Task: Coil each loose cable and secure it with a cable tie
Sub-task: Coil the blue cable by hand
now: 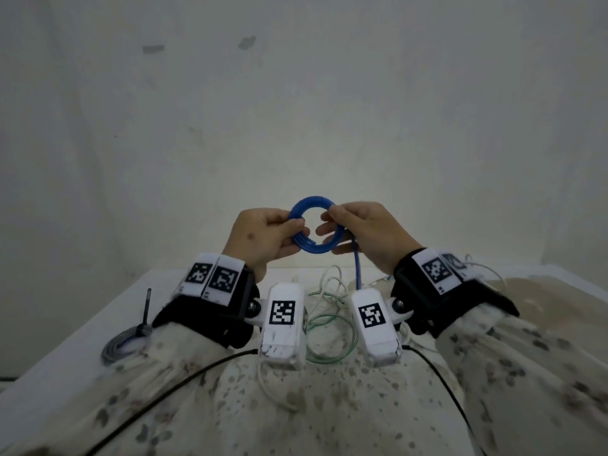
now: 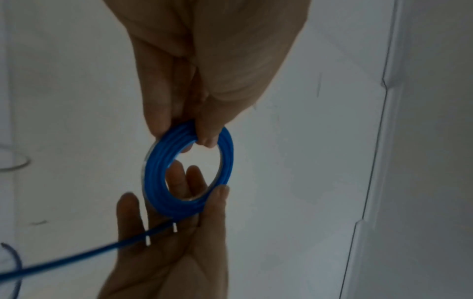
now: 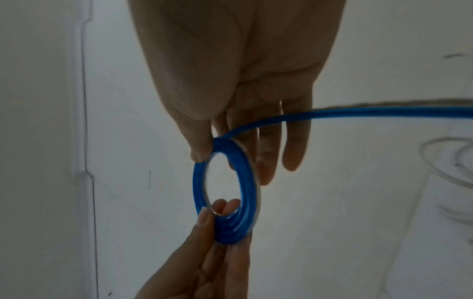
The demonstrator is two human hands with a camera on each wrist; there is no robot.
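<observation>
A blue cable, wound into a small ring of several turns, is held up above the table between both hands. My left hand pinches the ring's left side between thumb and fingers, as the left wrist view confirms. My right hand pinches the right side with its thumb on the ring, and its other fingers lie straight behind it. The blue ring has a loose tail that crosses my right fingers and hangs down to the table.
A grey coiled cable bound with a black tie lies at the table's left. Loose white and green cables lie tangled below my hands on the white table. A bare wall stands behind.
</observation>
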